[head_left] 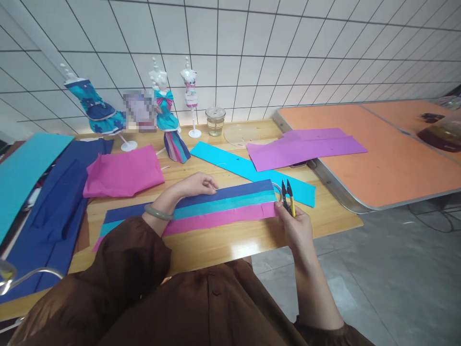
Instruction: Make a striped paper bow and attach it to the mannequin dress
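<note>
A long striped fabric strip [219, 206], navy, teal and pink, lies flat across the wooden table in front of me. My right hand [297, 226] is closed around black-and-yellow thread snips [288, 198], their blades pointing up and apart. Its thumb and fingertips also touch the strip's right end. My left hand [198, 185] rests on the strip's navy upper edge, fingers curled in; whether anything is pinched in them I cannot make out. Just behind the strip's right end shows part of a ring-shaped object [277, 191], mostly hidden.
A bright blue strip [230, 162], purple fabric [302, 148] and pink fabric [124, 172] lie behind. Navy fabric [57, 211] is at left. Small dress forms [165, 110] and a lidded glass [215, 122] stand by the wall. An orange folding table [360, 168] adjoins at right.
</note>
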`<state>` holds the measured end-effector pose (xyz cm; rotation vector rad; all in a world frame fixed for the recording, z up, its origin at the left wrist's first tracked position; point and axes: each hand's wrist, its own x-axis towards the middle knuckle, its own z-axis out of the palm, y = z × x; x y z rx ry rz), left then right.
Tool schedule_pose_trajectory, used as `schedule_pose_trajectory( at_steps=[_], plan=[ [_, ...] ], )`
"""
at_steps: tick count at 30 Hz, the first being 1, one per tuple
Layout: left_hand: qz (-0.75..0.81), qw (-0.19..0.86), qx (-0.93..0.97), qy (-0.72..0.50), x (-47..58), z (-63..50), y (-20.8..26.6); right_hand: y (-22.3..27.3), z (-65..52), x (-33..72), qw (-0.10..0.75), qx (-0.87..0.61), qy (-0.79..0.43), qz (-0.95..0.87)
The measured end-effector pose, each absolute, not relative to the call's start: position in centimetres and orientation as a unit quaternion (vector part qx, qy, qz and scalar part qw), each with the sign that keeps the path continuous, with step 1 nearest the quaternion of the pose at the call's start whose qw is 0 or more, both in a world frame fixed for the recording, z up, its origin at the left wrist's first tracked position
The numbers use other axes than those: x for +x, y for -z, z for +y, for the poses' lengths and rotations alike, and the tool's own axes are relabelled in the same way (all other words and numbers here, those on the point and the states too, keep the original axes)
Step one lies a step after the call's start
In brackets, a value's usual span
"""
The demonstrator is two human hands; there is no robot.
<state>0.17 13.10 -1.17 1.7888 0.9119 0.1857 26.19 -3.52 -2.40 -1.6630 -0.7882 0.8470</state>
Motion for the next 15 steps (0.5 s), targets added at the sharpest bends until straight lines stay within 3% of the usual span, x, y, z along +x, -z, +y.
schedule_pose_trajectory(
  at_steps=[15],
  plan=[
    [0.506, 0.372, 0.777, 0.028, -12.2, 8.5, -1.0, -0.3, -3.6, 24.7, 0.599, -0.643, -0.38, -0.29]
  ],
)
